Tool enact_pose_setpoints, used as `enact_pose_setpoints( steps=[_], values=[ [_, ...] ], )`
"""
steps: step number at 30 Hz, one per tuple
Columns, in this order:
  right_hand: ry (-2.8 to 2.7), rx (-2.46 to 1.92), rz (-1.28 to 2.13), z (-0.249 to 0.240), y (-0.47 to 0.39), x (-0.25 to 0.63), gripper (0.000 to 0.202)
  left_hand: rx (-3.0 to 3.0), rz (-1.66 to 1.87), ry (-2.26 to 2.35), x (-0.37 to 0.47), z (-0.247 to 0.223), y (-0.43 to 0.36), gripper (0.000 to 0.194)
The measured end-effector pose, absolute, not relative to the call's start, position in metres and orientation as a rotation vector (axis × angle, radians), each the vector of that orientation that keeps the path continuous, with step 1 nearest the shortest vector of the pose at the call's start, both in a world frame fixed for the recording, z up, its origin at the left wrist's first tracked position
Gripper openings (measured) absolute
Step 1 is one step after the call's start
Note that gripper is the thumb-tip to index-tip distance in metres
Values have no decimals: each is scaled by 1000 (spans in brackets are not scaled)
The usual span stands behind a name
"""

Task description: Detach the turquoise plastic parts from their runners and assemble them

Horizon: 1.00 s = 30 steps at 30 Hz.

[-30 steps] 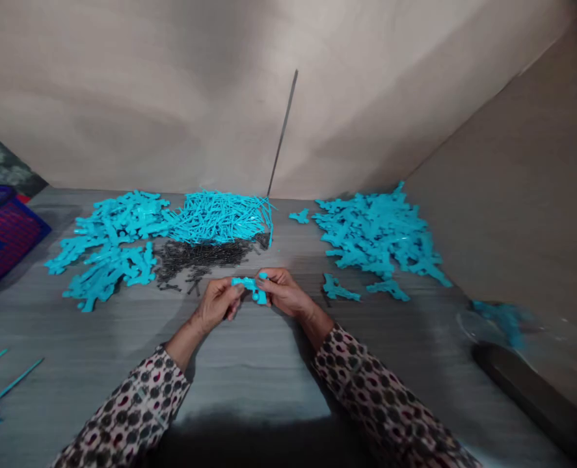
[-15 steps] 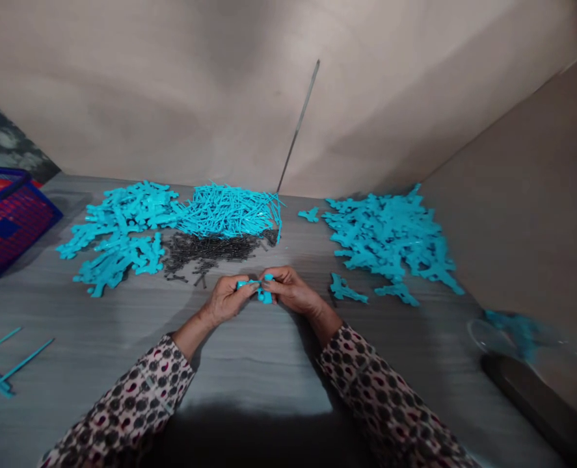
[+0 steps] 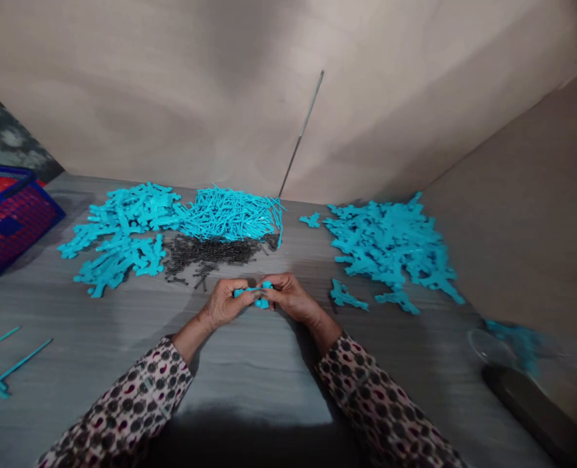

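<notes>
Both hands meet over the grey table, in front of the dark pins (image 3: 213, 252). My left hand (image 3: 228, 302) pinches the left end of a small turquoise plastic piece (image 3: 263, 303). On its right end are the thumb and fingers of my right hand (image 3: 291, 298). The fingers cover much of the piece, so its full shape is hidden. Behind the dark pins lies a heap of thin turquoise sticks (image 3: 232, 213). Chunky turquoise parts (image 3: 127, 257) are piled to the left, and flat turquoise parts (image 3: 390, 240) form a larger pile to the right.
A blue basket (image 3: 19, 221) with something red inside stands at the far left. Loose turquoise sticks (image 3: 25, 361) lie at the lower left. A thin rod (image 3: 300, 133) leans on the back wall. At the right are a clear container (image 3: 493, 344) and a dark long object (image 3: 527, 403).
The turquoise piece has turned slightly between my fingers, and my left thumb now reaches further along it. The view has shifted a little.
</notes>
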State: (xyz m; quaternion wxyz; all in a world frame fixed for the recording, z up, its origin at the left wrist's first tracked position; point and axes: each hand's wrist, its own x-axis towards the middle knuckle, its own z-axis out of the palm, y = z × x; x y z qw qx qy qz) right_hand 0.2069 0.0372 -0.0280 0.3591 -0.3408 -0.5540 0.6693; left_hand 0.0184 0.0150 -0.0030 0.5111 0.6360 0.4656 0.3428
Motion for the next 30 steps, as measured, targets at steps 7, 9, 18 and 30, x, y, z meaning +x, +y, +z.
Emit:
enact_pose_setpoints(
  steps=[7, 9, 18, 30],
  values=[
    [-1446, -935, 1705, -27, 37, 205, 31, 1643, 847, 1064, 17, -6, 13, 46],
    [-1457, -927, 1730, -26, 37, 207, 31, 1670, 849, 1046, 17, -5, 12, 45],
    [-1547, -847, 1748, -23, 38, 212, 31, 1587, 876, 1056, 16, -4, 10, 54],
    [-1583, -866, 1669, -23, 37, 206, 44, 1379, 786, 1083, 17, -4, 13, 53]
  ],
)
